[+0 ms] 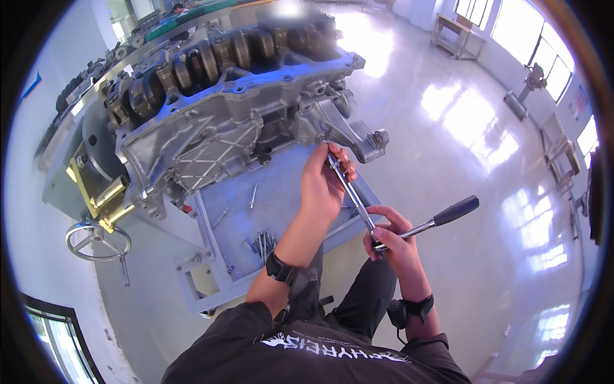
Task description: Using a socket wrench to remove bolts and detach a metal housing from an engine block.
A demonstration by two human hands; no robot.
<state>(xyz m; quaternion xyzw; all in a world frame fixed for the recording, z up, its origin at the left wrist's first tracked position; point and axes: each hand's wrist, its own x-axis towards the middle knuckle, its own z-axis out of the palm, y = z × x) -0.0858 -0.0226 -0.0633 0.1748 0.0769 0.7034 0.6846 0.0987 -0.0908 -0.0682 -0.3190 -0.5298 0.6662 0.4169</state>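
Note:
My right hand [395, 238] is closed around the head of a ratchet wrench [416, 228]. Its black handle [456, 211] points out to the right. From the ratchet head a long chrome extension bar [355, 198] slants up and left. My left hand [327, 179] grips the bar's far end between thumb and fingers, which partly hide the tip. Just beyond that hand is the side of a grey metal engine block [217, 137], apparently without contact. A cast bracket [348, 131] juts from the block's right end. Along its top lies a crankshaft [204, 61].
Below the block, a grey stand tray [227, 182] holds loose bolts [265, 244]. A handwheel [98, 242] and a brass-coloured bracket [96, 192] are at the left. Behind stands a bench with metal parts [96, 80]. A small table [455, 35] stands far right.

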